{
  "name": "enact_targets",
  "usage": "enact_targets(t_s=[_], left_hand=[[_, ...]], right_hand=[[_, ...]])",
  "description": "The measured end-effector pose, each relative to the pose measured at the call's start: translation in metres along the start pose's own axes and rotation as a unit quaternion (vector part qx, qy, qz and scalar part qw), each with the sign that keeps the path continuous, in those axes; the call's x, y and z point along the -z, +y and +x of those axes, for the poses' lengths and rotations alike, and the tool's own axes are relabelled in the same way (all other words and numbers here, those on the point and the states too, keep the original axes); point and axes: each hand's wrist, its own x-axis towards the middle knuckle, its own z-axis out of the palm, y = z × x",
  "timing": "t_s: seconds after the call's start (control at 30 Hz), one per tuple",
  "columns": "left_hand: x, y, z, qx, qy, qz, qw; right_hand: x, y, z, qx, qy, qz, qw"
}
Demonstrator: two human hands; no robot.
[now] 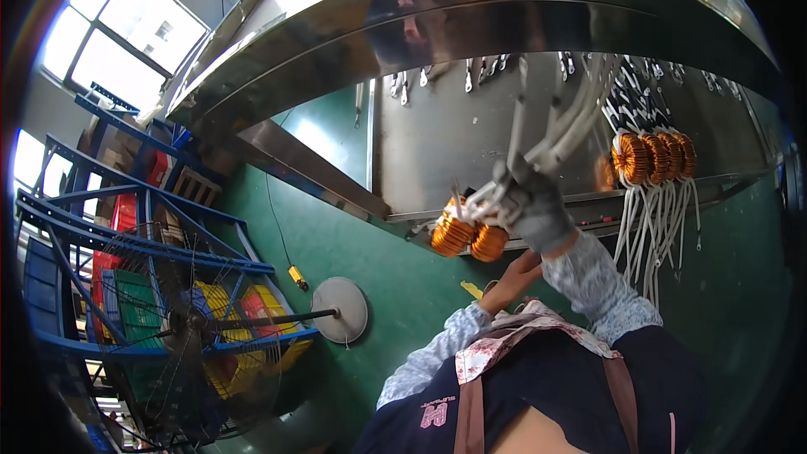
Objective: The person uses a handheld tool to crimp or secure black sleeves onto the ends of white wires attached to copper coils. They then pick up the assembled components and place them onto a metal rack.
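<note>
Your right hand (pixel 540 212), in a grey glove, is closed around a bunch of white leads (pixel 580 130); the leads rise from the grip and are partly blurred. Two copper-coloured coils (pixel 452 234) hang just left of that glove, side by side, at the near edge of the metal surface (pixel 454 147). Your left hand (pixel 514 282) is low in front of your body, near the right forearm and partly hidden; whether its fingers are spread or closed, you cannot be told from this view. To the right, a row of four wound coils (pixel 660 158) sits at the near edge of the surface, with pale wires (pixel 651 219) hanging below it. Metal-tipped cable ends (pixel 469 76) show along the far side. On your left, a wire-caged fan (pixel 189 319) stands before a blue rack (pixel 63 227), its round base (pixel 340 309) nearby on the green floor (pixel 282 219).
</note>
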Motion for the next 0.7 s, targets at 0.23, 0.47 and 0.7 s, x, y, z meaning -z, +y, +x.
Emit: enact_targets(t_s=[0.23,0.47,0.7], left_hand=[[-0.019,-0.018,-0.019,0.053,-0.093,0.201,0.974],[-0.051,0.115,-0.008,-0.008,-0.154,0.145,0.977],[-0.063,0.159,0.05,-0.151,-0.094,-0.029,0.984]], right_hand=[[0.044,-0.063,-0.126,0.164,-0.005,0.103,0.981],[0.112,-0.073,-0.235,0.404,-0.028,0.064,0.912],[0.058,-0.03,-0.232,0.44,0.293,-0.03,0.848]])
